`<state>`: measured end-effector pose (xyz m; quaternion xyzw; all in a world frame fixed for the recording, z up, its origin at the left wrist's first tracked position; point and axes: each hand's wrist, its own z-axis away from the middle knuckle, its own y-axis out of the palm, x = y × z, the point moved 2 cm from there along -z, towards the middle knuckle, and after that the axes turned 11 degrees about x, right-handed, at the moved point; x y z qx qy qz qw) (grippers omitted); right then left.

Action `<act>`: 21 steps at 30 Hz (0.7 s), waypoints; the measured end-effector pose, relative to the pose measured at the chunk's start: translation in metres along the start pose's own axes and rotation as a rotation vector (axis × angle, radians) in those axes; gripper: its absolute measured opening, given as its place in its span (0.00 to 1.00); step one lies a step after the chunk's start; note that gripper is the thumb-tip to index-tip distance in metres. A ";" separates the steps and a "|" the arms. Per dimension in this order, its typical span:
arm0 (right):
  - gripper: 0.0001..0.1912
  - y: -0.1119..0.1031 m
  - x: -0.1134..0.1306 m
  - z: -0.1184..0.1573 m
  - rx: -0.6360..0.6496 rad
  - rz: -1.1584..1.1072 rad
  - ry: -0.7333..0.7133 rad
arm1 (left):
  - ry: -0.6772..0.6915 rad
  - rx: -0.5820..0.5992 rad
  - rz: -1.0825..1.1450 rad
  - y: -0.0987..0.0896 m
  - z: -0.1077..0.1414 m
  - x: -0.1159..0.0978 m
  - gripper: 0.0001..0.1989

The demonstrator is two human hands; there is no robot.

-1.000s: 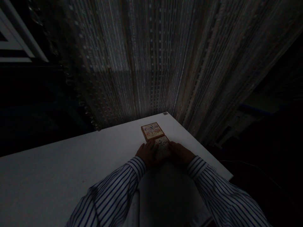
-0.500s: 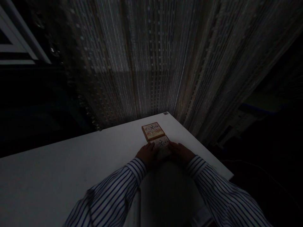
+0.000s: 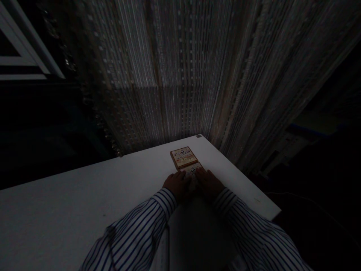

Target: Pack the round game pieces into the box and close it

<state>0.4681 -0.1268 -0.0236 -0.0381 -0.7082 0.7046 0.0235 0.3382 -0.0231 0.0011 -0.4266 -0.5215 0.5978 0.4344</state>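
Note:
Two flat, square, box-like pieces with dark brush lettering and a pale patterned face lie end to end on a white table. The farther box has a brown-gold border and is in full view. Its near edge meets the nearer box, which my hands partly cover. My left hand grips the nearer box at its left side, fingers bent over the edge. My right hand lies over its right part, fingers stretched forward on the printed face. Dim light hides the near edge and both thumbs.
The white table ends in a corner ahead, with a small dark square marking there. A hanging string curtain stands right behind it. Below my forearms, an object with a pale edge is too dark to make out.
My right hand has moved left from the nearer box's right edge onto its top, fingers straightened. My left hand stays at the left side. The view has shifted slightly.

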 end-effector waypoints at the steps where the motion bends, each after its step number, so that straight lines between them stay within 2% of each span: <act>1: 0.24 0.002 -0.005 0.001 0.022 0.001 0.006 | 0.004 0.004 0.005 0.000 0.000 0.000 0.29; 4: 0.25 0.005 -0.025 0.007 0.065 -0.028 0.090 | 0.003 0.033 0.005 -0.001 -0.001 0.001 0.30; 7: 0.25 0.002 -0.035 0.009 0.119 -0.045 0.114 | 0.001 0.053 0.000 -0.001 -0.002 0.002 0.30; 12: 0.25 -0.011 -0.030 -0.003 0.094 -0.045 0.043 | 0.002 -0.013 0.002 -0.005 -0.001 0.002 0.28; 16: 0.27 -0.010 -0.023 -0.014 0.053 -0.070 -0.027 | 0.006 -0.080 0.000 -0.007 0.001 0.002 0.29; 21: 0.27 -0.004 -0.022 -0.017 0.043 -0.104 -0.041 | 0.028 -0.049 0.028 -0.002 -0.003 0.004 0.31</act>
